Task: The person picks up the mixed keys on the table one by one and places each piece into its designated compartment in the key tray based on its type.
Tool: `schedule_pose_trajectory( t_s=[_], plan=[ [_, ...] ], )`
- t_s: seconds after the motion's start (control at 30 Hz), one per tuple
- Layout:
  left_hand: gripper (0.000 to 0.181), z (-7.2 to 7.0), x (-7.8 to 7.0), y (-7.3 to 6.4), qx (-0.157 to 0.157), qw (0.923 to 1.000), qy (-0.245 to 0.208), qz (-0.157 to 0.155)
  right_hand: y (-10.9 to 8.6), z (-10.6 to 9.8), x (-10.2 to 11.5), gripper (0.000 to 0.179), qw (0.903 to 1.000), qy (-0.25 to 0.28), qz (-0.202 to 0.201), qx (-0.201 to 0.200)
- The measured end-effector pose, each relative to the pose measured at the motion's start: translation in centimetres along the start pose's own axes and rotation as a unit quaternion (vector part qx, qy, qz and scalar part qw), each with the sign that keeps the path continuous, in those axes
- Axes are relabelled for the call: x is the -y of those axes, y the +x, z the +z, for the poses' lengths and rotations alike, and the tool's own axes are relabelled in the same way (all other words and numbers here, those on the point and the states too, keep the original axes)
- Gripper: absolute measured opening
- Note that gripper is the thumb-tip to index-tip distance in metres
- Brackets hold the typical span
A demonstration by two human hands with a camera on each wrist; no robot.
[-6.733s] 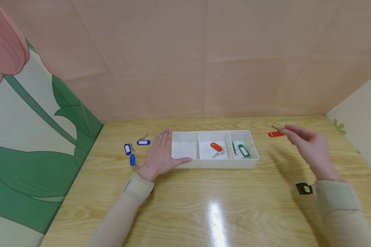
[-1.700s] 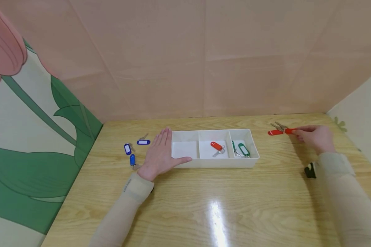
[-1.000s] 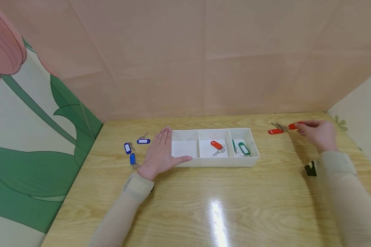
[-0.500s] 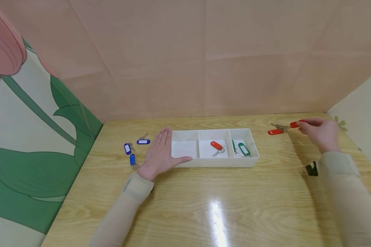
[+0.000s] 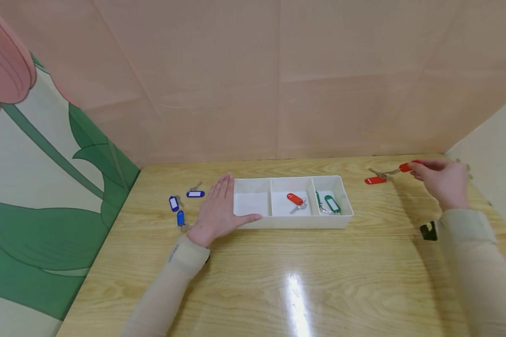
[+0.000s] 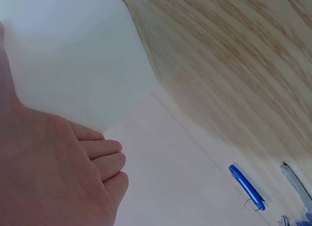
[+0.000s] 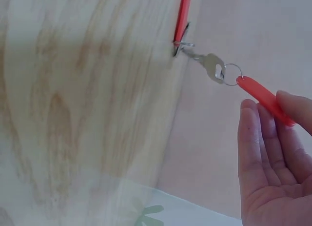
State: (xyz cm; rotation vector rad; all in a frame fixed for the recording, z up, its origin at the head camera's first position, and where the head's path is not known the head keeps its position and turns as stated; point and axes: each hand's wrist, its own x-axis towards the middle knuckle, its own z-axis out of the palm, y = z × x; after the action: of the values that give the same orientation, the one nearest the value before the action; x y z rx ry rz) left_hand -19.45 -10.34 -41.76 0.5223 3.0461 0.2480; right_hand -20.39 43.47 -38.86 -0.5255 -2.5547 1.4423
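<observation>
My right hand [image 5: 444, 185] pinches a red key tag [image 7: 263, 99] between thumb and fingers at the right rear of the table. From the tag's ring stretches a silver key [image 7: 213, 67], its tip close to the ring of a second red key tag [image 5: 375, 180] that lies on the table with its key. My left hand [image 5: 219, 213] is flat with straight fingers against the left end of a white three-compartment tray [image 5: 295, 223], its thumb along the front rim. In the tray, a red key tag [image 5: 294, 199] lies in the middle compartment and green key tags [image 5: 332, 204] in the right one.
Left of my left hand lie blue key tags with keys: one at the back [image 5: 196, 194], another farther left [image 5: 174, 203] and a third in front [image 5: 180, 217]. A pink wall [image 5: 253, 93] stands behind the table, with printed panels at both sides.
Earlier my right hand pinched near a key; later it grips the red tag. Over the last second the tag moved right and slightly back, its key drawing away from the other. Left hand is still.
</observation>
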Motion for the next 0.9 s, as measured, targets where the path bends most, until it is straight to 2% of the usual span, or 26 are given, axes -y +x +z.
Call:
schedule_pose_trajectory(
  t_s=[0.1, 0.3, 0.37, 0.6, 0.9],
  plan=[
    [0.135, 0.0, 0.0, 0.0, 0.000, 1.0000, 0.002, 0.000, -0.2, -0.1, 0.4, 0.045, 1.0000, 0.004, -0.004, -0.006],
    [0.134, 0.0, 0.0, -0.1, 0.003, 1.0000, 0.004, 0.000, -0.5, 0.0, 1.0, 0.024, 0.9991, 0.020, -0.026, -0.027],
    [0.134, 0.1, 0.0, -0.1, 0.001, 1.0000, 0.004, 0.001, -0.6, 0.0, 1.2, 0.028, 0.9993, 0.013, -0.023, -0.026],
    [0.135, 0.1, 0.1, -0.2, -0.003, 1.0000, 0.003, 0.003, -1.1, -0.1, 2.0, 0.058, 0.9996, -0.020, -0.013, -0.013],
    [0.135, 0.1, 0.1, 0.0, -0.005, 1.0000, 0.006, 0.004, -1.6, 0.1, 2.9, 0.068, 0.9995, -0.031, -0.006, -0.002]
  ],
)
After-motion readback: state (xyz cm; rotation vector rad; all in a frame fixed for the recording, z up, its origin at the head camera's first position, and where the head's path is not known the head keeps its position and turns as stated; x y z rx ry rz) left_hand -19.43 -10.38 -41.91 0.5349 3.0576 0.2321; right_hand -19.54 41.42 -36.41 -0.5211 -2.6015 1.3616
